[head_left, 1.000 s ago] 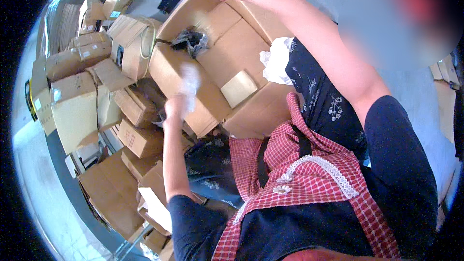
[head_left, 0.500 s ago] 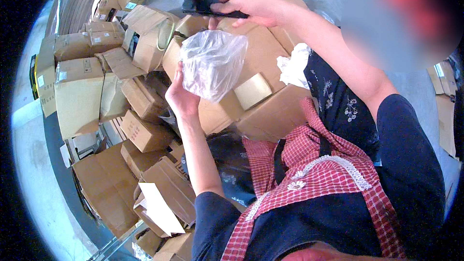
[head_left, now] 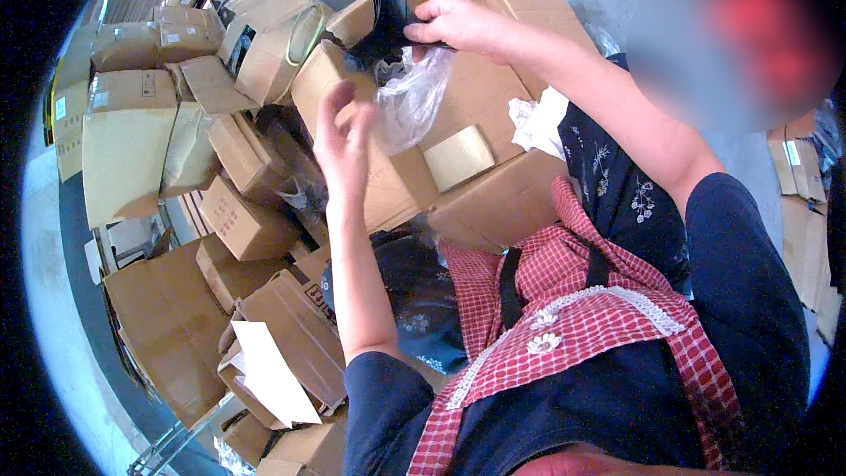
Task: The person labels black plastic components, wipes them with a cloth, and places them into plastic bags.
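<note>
High in the middle, my right hand is closed on a black L-shaped piece with an upright, ribbed-looking part; its exact kind I cannot make out. The lower end of the piece meets a crumpled clear plastic bag, which hangs beneath my right hand. Whether the piece sits inside the bag's mouth is hard to tell. To the left of the bag, my left hand is raised and empty, thumb and fingers apart, slightly blurred. Both hands are above an open cardboard box.
A small tan block-shaped item lies on the box in front of me. White crumpled paper rests at its right side. Cardboard boxes are heaped along the left, with a white sheet lower down. A blurred area covers the upper right.
My left hand has let go of the clear bag and moved slightly down and left. The bag has collapsed and hangs below the black piece, which my right hand has tilted and shifted right.
</note>
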The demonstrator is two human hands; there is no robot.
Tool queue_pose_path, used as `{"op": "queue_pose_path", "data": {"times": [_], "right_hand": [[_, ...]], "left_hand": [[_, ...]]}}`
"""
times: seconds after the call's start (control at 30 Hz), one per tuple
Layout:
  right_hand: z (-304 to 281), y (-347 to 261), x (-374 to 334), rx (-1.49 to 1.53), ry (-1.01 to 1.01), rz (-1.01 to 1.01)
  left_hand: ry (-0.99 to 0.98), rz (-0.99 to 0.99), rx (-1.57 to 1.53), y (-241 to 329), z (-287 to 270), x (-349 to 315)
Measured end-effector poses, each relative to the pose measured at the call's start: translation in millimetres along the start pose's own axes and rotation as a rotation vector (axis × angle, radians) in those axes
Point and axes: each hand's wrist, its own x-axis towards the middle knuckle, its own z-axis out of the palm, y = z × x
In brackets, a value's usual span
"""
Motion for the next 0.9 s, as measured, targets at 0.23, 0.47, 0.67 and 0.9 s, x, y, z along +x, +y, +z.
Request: {"op": "queue_pose_path", "data": {"times": [0.23,0.47,0.67,0.9], "right_hand": [[11.4,4.0,-2.0,-0.263,0.019,-0.066],[9.9,-6.6,-23.0,-0.792,0.583,-0.752],[31.2,10.0,-35.5,-0.934,0.328,-0.666],[42.6,15.4,-39.8,-0.832,0.249,-0.678]], "left_hand": [[-0.006,0.071,0.579,-16.1,16.7,-8.6],[0.058,-0.113,0.389,-11.6,11.2,3.0],[0.064,-0.208,0.000,-15.6,19.2,9.3],[0.247,-0.184,-0.454,-14.7,18.4,20.7]]}}
